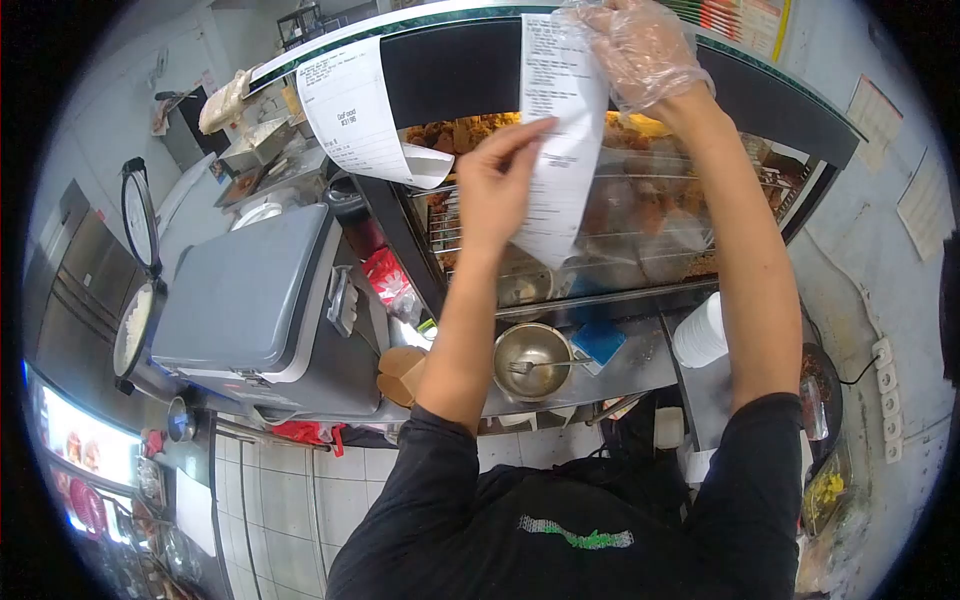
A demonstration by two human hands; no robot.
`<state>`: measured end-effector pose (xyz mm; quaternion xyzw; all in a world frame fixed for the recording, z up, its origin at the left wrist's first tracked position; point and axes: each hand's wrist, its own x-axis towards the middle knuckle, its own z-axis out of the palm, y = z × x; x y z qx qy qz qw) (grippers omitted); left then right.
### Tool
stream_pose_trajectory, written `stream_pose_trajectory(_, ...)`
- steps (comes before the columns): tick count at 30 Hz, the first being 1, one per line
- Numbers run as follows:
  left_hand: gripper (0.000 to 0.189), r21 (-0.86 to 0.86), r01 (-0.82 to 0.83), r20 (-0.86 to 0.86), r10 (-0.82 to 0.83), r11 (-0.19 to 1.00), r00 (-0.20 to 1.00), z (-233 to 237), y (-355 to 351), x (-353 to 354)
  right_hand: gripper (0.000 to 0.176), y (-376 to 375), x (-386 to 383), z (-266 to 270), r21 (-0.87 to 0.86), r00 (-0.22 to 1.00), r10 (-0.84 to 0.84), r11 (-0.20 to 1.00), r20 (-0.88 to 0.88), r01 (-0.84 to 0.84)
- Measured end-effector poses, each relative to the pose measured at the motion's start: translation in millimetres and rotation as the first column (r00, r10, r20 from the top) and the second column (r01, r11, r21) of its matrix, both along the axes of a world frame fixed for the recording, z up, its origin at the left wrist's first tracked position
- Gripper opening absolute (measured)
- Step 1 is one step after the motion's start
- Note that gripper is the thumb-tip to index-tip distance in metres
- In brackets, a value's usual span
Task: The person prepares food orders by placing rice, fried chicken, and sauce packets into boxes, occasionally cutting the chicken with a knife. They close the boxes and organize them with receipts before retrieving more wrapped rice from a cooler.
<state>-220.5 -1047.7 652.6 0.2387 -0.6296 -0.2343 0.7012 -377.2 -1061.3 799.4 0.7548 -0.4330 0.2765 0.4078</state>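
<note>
A long printed receipt point(565, 150) hangs at the top edge of the glass food display case point(450, 85). My right hand point(640, 50), in a clear plastic glove, has its fingers closed at the upper right edge of this receipt. Bare, my left hand point(497, 190) is at the receipt's left edge, its index finger across the print and its other fingers curled; the exact grip is partly hidden. To the left, a second receipt point(345, 110) marked "GoFood" hangs from the same edge, its lower end curling. Fried-looking food point(440, 135) shows behind the glass.
Below the case, a metal bowl point(510, 345) with a fork point(525, 366) stands near a blue cloth point(600, 342). A large grey cooler box point(245, 290) is on the left. Stacked white containers point(702, 335) stand on the right, with a power strip point(886, 395) on the wall.
</note>
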Motion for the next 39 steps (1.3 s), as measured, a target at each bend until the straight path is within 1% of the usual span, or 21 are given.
stream_pose_trajectory(4, 0.021, 0.023, 0.0, 0.049, -0.001, 1.0, 0.999, 4, 2, 20, 0.028, 25, 15, 11, 0.056, 0.957, -0.235, 0.967, -0.168, 0.247)
stream_pose_trajectory(7, 0.019, 0.001, -0.063, 0.164, 0.062, 0.998, 0.984, -2, 6, 14, 0.03, 11, 8, 8, 0.085, 0.991, -0.036, 0.995, -0.128, 0.047)
stream_pose_trajectory(10, 0.02, 0.014, -0.057, 0.269, 0.051, 0.998, 0.962, -15, 7, 9, 0.032, -30, -15, -9, -0.178, 0.938, 0.345, 0.921, -0.036, -0.346)
stream_pose_trajectory(11, 0.02, 0.02, -0.056, 0.263, 0.048, 0.998, 0.963, -19, 6, 9, 0.032, -30, -20, -9, -0.136, 0.898, 0.434, 0.896, 0.07, -0.422)
stream_pose_trajectory(13, 0.019, 0.036, -0.053, 0.253, 0.043, 0.998, 0.966, -25, 6, 9, 0.033, -21, -29, -6, -0.078, 0.77, 0.568, 0.816, 0.291, -0.573)
stream_pose_trajectory(14, 0.02, 0.016, -0.065, 0.24, 0.06, 0.998, 0.969, -28, 5, 9, 0.044, -16, -25, -7, 0.049, 0.318, 0.565, 0.438, 0.761, -0.898)
stream_pose_trajectory(16, 0.022, -0.02, -0.086, 0.218, 0.088, 0.996, 0.972, -34, 4, 10, 0.056, 5, -41, -7, -0.045, 0.786, 0.576, 0.812, 0.225, -0.582)
stream_pose_trajectory(18, 0.025, -0.093, -0.19, 0.215, 0.206, 0.977, 0.955, -32, 17, 11, 0.07, 36, -52, -14, -0.175, 0.967, 0.254, 0.953, 0.02, -0.247)
stream_pose_trajectory(20, 0.021, -0.16, -0.28, 0.189, 0.307, 0.947, 0.933, -39, 32, 16, 0.027, 31, -77, -64, -0.37, 0.817, 0.516, 0.834, 0.258, -0.409)
stream_pose_trajectory(21, 0.016, -0.108, -0.272, 0.095, 0.283, 0.956, 0.954, -57, 39, 17, 0.022, 52, -83, -100, -0.244, 0.647, 0.558, 0.822, 0.52, -0.514)
stream_pose_trajectory(22, 0.012, -0.061, -0.262, -0.002, 0.262, 0.963, 0.965, -84, 46, 18, 0.017, 73, -90, -137, -0.217, 0.348, 0.533, 0.734, 0.771, -0.644)
stream_pose_trajectory(23, 0.011, -0.083, -0.268, 0.072, 0.274, 0.96, 0.959, -112, 59, 20, 0.013, 95, -96, -174, -0.292, 0.025, 0.428, 0.656, 0.903, -0.696)
stream_pose_trajectory(25, 0.015, -0.108, -0.165, 0.246, 0.187, 0.98, 0.951, -160, 95, 22, 0.024, 139, -116, -270, -0.036, 0.129, 0.186, 0.687, 0.974, -0.726)
stream_pose_trajectory(26, 0.014, 0.001, -0.059, 0.376, 0.054, 0.998, 0.925, -187, 115, 25, 0.033, 161, -126, -317, 0.102, 0.198, 0.066, 0.677, 0.978, -0.729)
stream_pose_trajectory(27, 0.012, 0.13, 0.158, 0.356, -0.195, 0.979, 0.914, -205, 135, 25, 0.036, 182, -131, -357, 0.218, 0.238, -0.079, 0.738, 0.968, -0.639)
stream_pose_trajectory(29, 0.011, 0.463, 0.285, 0.379, -0.478, 0.839, 0.793, -290, 169, 32, 0.043, 224, -139, -436, 0.469, 0.274, -0.381, 0.753, 0.883, -0.462)
stream_pose_trajectory(31, 0.011, 0.712, 0.251, 0.394, -0.668, 0.656, 0.631, -344, 199, 41, 0.043, 273, -182, -566, 0.353, -0.165, -0.55, 0.71, 0.819, -0.609)
stream_pose_trajectory(33, 0.039, 0.863, 0.339, 0.128, -0.81, 0.375, 0.573, -404, 220, 51, 0.039, 327, -187, -616, 0.638, 0.002, -0.744, 0.571, 0.668, -0.516)
stream_pose_trajectory(36, 0.058, 0.941, -0.113, 0.338, -0.912, 0.319, 0.232, -497, 244, 83, 0.034, 404, -187, -687, 0.791, 0.042, -0.888, 0.384, 0.457, -0.476)
stream_pose_trajectory(37, 0.056, 0.944, -0.156, 0.31, -0.946, 0.293, 0.1, -537, 243, 96, 0.032, 426, -181, -704, 0.814, 0.045, -0.916, 0.332, 0.399, -0.476)
stream_pose_trajectory(39, 0.055, 0.986, -0.028, 0.158, -0.978, 0.163, -0.138, -632, 234, 118, 0.029, 464, -167, -721, 0.852, 0.068, -0.953, 0.232, 0.297, -0.469)
